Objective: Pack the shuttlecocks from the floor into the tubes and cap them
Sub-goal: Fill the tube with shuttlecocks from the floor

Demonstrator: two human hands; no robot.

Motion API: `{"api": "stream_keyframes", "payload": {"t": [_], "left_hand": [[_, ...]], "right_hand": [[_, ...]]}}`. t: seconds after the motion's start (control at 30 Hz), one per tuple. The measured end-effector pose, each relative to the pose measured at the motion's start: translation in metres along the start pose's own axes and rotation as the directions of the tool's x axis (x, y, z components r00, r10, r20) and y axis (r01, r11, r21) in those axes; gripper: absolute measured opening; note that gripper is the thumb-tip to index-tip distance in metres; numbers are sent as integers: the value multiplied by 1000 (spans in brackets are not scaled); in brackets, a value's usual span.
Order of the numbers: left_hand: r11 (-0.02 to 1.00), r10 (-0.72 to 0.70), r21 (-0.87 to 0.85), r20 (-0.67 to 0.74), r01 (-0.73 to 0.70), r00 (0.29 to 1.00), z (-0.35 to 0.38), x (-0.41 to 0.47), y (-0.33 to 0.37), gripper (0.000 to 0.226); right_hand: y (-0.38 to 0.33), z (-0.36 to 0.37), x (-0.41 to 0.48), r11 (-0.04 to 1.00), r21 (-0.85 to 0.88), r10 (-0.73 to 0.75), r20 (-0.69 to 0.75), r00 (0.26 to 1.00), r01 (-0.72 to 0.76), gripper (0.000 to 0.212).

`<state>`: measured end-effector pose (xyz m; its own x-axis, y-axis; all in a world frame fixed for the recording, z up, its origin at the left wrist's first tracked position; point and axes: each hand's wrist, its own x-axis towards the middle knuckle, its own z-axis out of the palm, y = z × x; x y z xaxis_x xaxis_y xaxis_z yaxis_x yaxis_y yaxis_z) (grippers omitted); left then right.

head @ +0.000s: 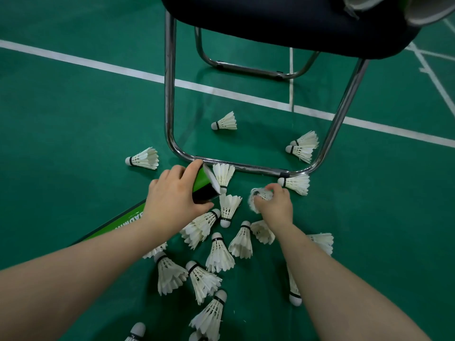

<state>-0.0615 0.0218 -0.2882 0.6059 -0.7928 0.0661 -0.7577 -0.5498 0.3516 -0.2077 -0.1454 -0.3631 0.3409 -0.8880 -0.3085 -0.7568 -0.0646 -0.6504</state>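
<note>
My left hand [176, 196] grips a long green and black tube [123, 221] near its open end, which points toward the chair's front bar. A white shuttlecock [222, 175] lies right at that open end. My right hand [273, 203] is closed around another white shuttlecock [256, 195], just right of the tube mouth. Several more white feather shuttlecocks [219, 254] lie scattered on the green floor between and below my forearms. Others lie apart: one at the left [144, 158], one under the chair [225, 122].
A chrome-legged chair [170, 94] with a dark seat stands directly ahead, its floor bar [248, 166] just beyond my hands. Shuttlecocks rest against its right leg [304, 146] and by the bar [295, 184]. White court lines [81, 60] cross the green floor.
</note>
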Motion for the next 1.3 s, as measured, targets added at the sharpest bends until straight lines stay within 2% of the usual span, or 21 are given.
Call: {"api": "stream_keyframes", "payload": {"t": [0.1,0.17,0.3,0.4,0.57,0.7,0.77,0.83,0.93,1.03,1.07,1.17,1.23,1.3], "left_hand": [[1000,8,6,25,-8,1000,-2,-3,2,88],[1000,10,2,37,-10,999,-2,-5,4,88],[1000,24,10,51,-25,998,-3,-12,7,89],[1000,24,11,68,-25,997,-2,-17,5,90],[1000,21,14,91,-22,996,-1,-14,5,89],[1000,8,6,70,-9,998,-1,-5,0,89],[1000,8,5,64,-9,998,0,-5,-2,89],[1000,16,10,63,-16,998,1,-6,-3,89],[1000,23,8,68,-23,997,2,-7,-2,88],[1000,23,13,71,-24,997,1,-10,0,88],[1000,22,9,73,-23,997,0,-11,1,88],[1000,18,-1,74,-18,997,-3,-13,1,90],[1000,18,1,70,-18,997,-4,-13,2,90],[1000,17,9,72,-17,997,-6,-14,2,90]], "right_hand": [[0,-6,-2,998,42,-39,-27,999,40,28],[3,-8,-3,1000,-7,-27,3,1000,27,34],[11,-6,-9,977,-199,-41,184,982,78,58],[8,2,-8,944,-301,-43,301,953,138,62],[-5,16,-2,912,-406,84,334,939,63,53],[-11,23,-4,900,-435,75,229,970,34,34],[-6,24,-6,918,-394,26,148,989,34,25],[-5,21,-7,951,-307,-7,72,997,29,26],[-14,10,-8,1000,-28,5,-48,999,-7,30],[-27,-3,-11,969,245,-5,-119,993,35,10],[-34,-9,-13,953,294,-43,-105,994,72,12],[-55,-29,-16,919,373,-159,57,986,126,44],[-71,-46,-15,911,395,-207,182,961,121,43],[-83,-63,-16,886,456,-257,335,907,82,31]]}}
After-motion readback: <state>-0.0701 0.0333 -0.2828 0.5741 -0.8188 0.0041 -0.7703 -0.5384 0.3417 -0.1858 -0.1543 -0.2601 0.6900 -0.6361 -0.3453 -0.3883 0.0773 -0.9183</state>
